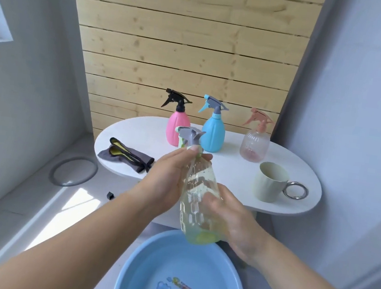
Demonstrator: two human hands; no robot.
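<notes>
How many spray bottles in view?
4. Three stand on the white table: pink bottle, blue bottle, pink-tinted bottle. The fourth, the yellowish bottle, is held by left hand and right hand. No others visible.

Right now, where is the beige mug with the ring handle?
In the head view, the beige mug stands on the right side of the white table, in front of the clear pink-topped spray bottle, ring handle pointing right.

Clear glossy plastic spray bottle [198,194]; matt white table [137,132]; knotty wood slats [188,33]; mug ring [297,190] seemingly polished metal.
</notes>
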